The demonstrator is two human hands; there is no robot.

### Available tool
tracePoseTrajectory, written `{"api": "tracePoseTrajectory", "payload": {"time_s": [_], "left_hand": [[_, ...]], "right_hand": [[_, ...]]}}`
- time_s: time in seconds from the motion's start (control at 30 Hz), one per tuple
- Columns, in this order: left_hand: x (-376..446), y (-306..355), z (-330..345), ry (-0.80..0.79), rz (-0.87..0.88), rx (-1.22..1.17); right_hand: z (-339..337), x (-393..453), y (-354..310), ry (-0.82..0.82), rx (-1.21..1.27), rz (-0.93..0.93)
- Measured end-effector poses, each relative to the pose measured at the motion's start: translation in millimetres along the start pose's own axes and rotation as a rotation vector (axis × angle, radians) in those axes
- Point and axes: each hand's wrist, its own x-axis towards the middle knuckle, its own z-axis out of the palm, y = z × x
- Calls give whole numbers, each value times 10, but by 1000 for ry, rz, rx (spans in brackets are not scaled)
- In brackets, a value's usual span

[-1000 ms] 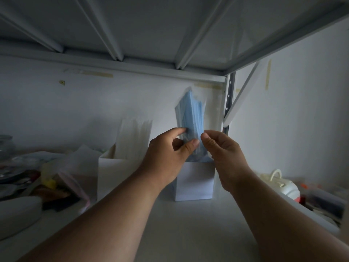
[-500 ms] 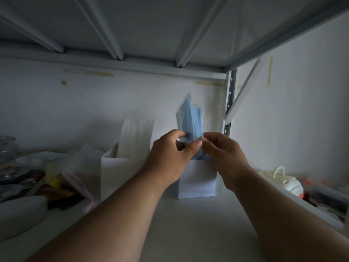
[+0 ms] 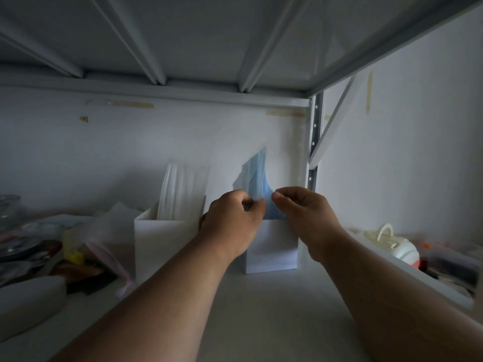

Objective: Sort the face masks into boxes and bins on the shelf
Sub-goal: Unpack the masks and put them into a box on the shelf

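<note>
Over the right box [image 3: 271, 246], both hands pinch blue masks [image 3: 257, 173] standing in it: left hand [image 3: 232, 220], right hand [image 3: 300, 207]. White masks [image 3: 183, 192] fill the left box [image 3: 164, 239]. Masks look light, floppy; probably best held low, near the box rim.

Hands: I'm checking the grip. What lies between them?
In the head view, the blue masks stand between left hand and right hand, both pinching them above the white box.

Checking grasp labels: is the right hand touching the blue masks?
Touching: the head view shows the right hand pinching the blue masks above the box.
</note>
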Motion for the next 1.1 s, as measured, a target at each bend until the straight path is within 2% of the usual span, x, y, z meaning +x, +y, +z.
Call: {"api": "tracePoseTrajectory", "payload": {"time_s": [0.3, 0.77, 1.1], "left_hand": [[-10, 3, -14, 59, -76, 56], [-92, 50, -90, -20, 8, -41], [-62, -4, -42, 20, 82, -100]], "right_hand": [[23, -12, -32, 58, -67, 18], [18, -62, -82, 42, -124, 71], [20, -21, -32, 24, -145, 92]]}}
